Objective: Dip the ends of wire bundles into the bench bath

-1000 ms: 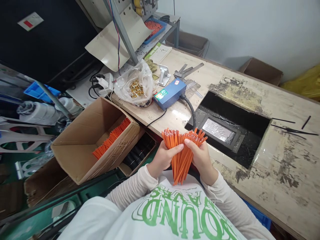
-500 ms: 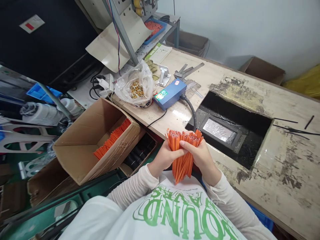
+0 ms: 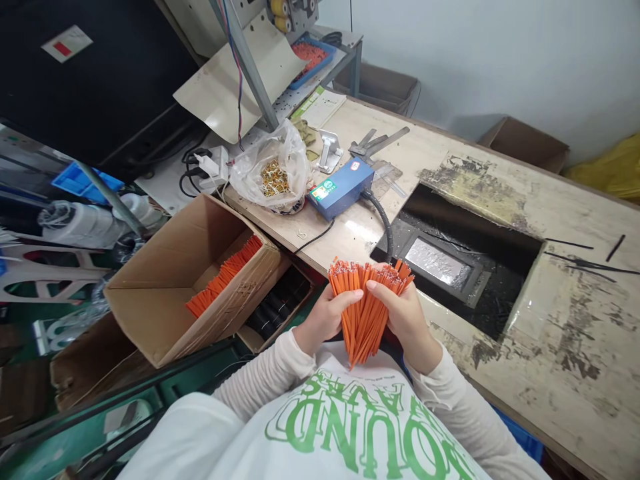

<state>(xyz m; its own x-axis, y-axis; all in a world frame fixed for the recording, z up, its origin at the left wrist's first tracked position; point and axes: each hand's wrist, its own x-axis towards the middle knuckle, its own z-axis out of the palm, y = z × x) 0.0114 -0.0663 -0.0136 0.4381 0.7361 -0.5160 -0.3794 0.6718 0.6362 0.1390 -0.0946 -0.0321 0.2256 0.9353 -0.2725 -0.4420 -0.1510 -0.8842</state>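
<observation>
A thick bundle of orange wires (image 3: 364, 320) is held upright in front of my chest, its cut tips fanned out at the top. My left hand (image 3: 327, 317) is wrapped round the bundle's left side, thumb across the front. From the right, my right hand (image 3: 406, 317) grips the same bundle, its thumb also on the front. The fingers behind the wires are hidden. Just beyond the hands, a recess in the table holds a dark solder pot (image 3: 437, 260) with a shiny surface.
An open cardboard box (image 3: 150, 300) with more orange wires stands at the left. On the table (image 3: 565, 333) are a blue control box (image 3: 343, 187), a plastic bag of brass-coloured parts (image 3: 275, 179), metal tools and several black strips at the right.
The bundle's top has spread wider. My left thumb has drawn back to the left, away from my right thumb.
</observation>
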